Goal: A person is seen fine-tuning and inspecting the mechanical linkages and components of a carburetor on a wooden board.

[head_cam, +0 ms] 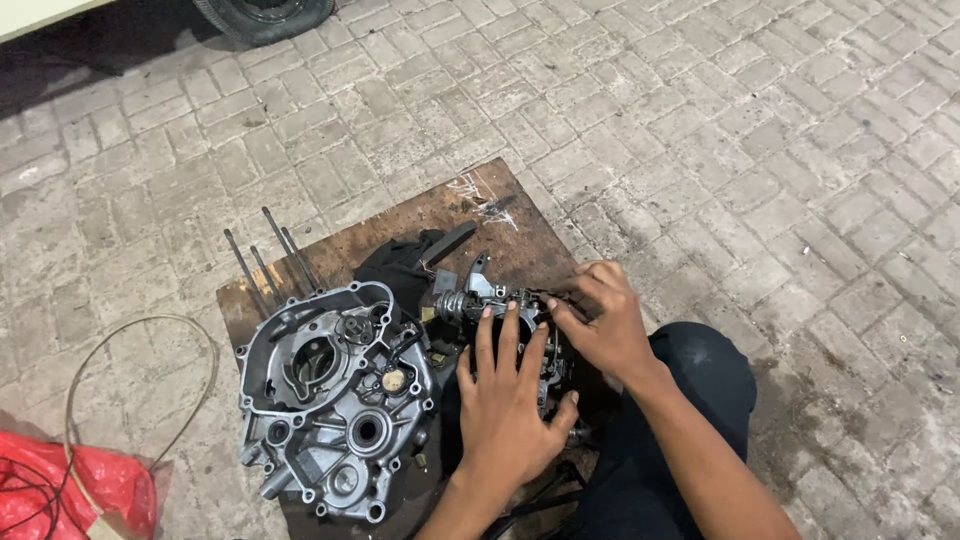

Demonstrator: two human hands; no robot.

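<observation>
1. Head view: the left hand [510, 405] lies flat, fingers spread, pressing the gear-side crankcase half [520, 340] steady on the wooden board [400, 235].
2. The right hand [600, 320] pinches a small part at its upper edge (too small to identify) — the other crankcase half [335, 400] lies just beside.

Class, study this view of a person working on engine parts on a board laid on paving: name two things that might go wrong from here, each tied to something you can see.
1. The left hand lies flat on the gear assembly while the right hand pinches at its edge; fingers might get nipped.
2. The crankcase half overhangs the wooden board toward the brick paving; small parts may roll into its gaps.
</observation>
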